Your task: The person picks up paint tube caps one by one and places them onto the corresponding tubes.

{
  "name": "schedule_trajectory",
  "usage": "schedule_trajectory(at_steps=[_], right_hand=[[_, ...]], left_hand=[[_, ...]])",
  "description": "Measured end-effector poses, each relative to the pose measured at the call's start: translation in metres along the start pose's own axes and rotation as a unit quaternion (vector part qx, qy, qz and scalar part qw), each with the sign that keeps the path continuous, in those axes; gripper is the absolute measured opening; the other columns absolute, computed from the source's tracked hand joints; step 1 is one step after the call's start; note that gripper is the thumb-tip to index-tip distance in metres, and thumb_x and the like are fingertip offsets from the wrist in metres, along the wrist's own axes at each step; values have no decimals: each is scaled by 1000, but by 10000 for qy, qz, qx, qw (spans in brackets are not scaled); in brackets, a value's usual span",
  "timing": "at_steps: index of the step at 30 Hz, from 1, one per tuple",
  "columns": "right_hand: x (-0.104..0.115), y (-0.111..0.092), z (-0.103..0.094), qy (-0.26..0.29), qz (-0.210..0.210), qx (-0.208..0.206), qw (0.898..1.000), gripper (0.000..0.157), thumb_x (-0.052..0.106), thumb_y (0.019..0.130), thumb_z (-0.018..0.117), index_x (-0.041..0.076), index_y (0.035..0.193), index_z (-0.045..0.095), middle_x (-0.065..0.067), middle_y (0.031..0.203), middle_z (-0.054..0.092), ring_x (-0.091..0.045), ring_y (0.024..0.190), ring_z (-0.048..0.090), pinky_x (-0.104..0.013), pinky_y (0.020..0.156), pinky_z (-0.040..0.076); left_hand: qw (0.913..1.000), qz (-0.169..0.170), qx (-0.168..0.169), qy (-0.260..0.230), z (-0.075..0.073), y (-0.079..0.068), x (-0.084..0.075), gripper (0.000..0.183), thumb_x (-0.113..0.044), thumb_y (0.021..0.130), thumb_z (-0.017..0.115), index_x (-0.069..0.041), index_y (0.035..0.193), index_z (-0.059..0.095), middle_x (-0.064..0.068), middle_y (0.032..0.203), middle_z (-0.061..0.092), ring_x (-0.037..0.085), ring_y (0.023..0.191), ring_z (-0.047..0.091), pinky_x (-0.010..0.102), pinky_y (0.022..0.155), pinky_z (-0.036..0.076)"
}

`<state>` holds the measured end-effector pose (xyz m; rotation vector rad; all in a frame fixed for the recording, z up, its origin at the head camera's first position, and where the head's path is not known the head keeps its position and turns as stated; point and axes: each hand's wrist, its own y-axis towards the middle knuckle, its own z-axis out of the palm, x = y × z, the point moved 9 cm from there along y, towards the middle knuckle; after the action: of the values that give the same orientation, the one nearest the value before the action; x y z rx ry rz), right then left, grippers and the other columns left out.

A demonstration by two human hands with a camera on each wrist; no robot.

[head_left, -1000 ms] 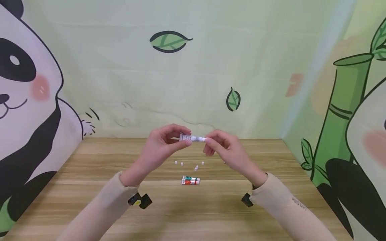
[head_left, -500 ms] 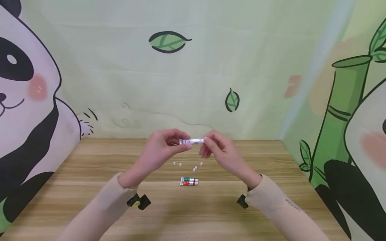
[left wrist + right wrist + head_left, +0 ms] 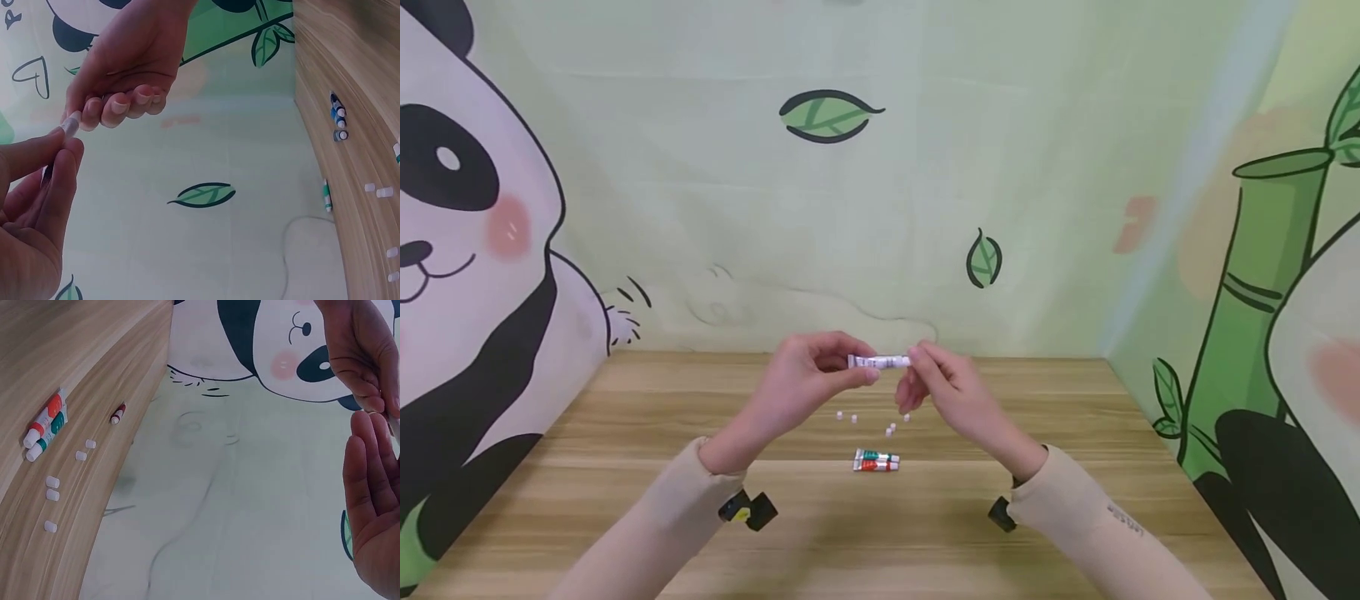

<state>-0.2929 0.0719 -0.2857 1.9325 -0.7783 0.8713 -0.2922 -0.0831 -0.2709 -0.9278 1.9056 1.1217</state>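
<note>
One pale tube [image 3: 880, 362] spans the centre of the frame: left hand [image 3: 805, 371] pinching its body, right hand [image 3: 946, 379] its tip, fingers narrow—presumably one steadying, one working. White cylinders [image 3: 52, 482], a red tube [image 3: 876, 467] and a green tube [image 3: 877, 456] lie lower, on the bench [image 3: 865, 542].

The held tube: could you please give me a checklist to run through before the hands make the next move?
1. Left hand pinches the held tube: ok.
2. Right hand pinches its other end: ok.
3. Cap loosened: cannot tell, fingers partly cover that end.
4. Red tube and green tube lie on the table, apart from both hands: ok.
5. White pieces gathered together: not ok, five lie scattered.
</note>
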Motion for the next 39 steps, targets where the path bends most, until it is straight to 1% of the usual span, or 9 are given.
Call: schedule_trajectory(at_steps=[5, 9, 13, 17, 20, 26, 32, 36, 39], right_hand=[[-2, 0, 1, 44, 109, -33, 9999, 41, 24, 112, 38, 2, 85, 60, -9, 73, 70, -25, 63, 69, -38, 63, 58], [-3, 0, 2, -104, 257, -75, 9996, 45, 29, 111, 38, 3, 79, 58, -8, 72, 70, -24, 66, 68, -41, 64, 58], [-7, -2, 0, -180, 390, -150, 9990, 47, 33, 111, 36, 2, 88, 63, -10, 86, 72, -25, 75, 70, -49, 69, 58], [-11, -6, -8, -265, 505, -222, 9981, 30, 27, 110, 45, 3, 106, 64, -11, 101, 70, -24, 85, 70, -44, 72, 58], [-12, -10, -14, -443, 509, -186, 9975, 18, 20, 105, 56, 7, 115, 63, -10, 103, 69, -22, 86, 68, -37, 73, 57], [-1, -12, -20, -660, 150, -166, 9976, 21, 15, 100, 64, 11, 121, 65, -6, 109, 70, -18, 92, 69, -42, 76, 57], [7, -11, -20, -1078, -320, -256, 9933, 17, 13, 98, 67, 13, 116, 69, 3, 108, 71, -13, 93, 69, -35, 79, 56], [8, -10, -19, -1140, -404, -273, 9923, 15, 12, 98, 67, 11, 113, 70, 3, 103, 72, -14, 89, 67, -33, 79, 56], [7, -9, -19, -1130, -288, -279, 9928, 15, 14, 98, 67, 10, 112, 71, 1, 102, 72, -14, 87, 67, -32, 78, 56]], left_hand=[[9999, -37, 78, -144, 1, -1, 0, 19, -16, 89, 80, -6, 103, 74, 7, 80, 72, 23, 72, 70, 34, 70, 59], [9999, -34, 81, -133, 0, -2, 1, 19, -16, 89, 79, -5, 103, 73, 7, 79, 72, 23, 71, 69, 33, 70, 59], [10000, -29, 66, -66, 0, -1, 2, 19, -15, 89, 79, -5, 104, 73, 7, 80, 72, 23, 71, 68, 31, 66, 57], [10000, 23, 41, -57, -3, 2, 1, 19, -15, 89, 79, -5, 105, 73, 7, 80, 72, 23, 72, 69, 32, 67, 57], [10000, 11, 49, -40, -6, 5, 3, 19, -16, 90, 78, -5, 105, 73, 6, 80, 72, 23, 72, 69, 33, 70, 58], [9998, -64, 156, -42, -6, 6, 7, 18, -18, 90, 78, -8, 105, 73, 7, 81, 72, 23, 73, 70, 35, 72, 58], [9991, -88, 417, -43, 1, 3, 6, 18, -19, 92, 77, -9, 106, 73, 10, 85, 73, 22, 76, 71, 35, 73, 58], [9991, -130, 391, -45, 1, 3, 7, 17, -16, 92, 76, -9, 106, 73, 12, 86, 73, 22, 76, 70, 34, 72, 58], [9991, -159, 395, -26, 2, 4, 8, 16, -16, 92, 76, -10, 105, 73, 10, 85, 73, 22, 76, 71, 34, 71, 58]])
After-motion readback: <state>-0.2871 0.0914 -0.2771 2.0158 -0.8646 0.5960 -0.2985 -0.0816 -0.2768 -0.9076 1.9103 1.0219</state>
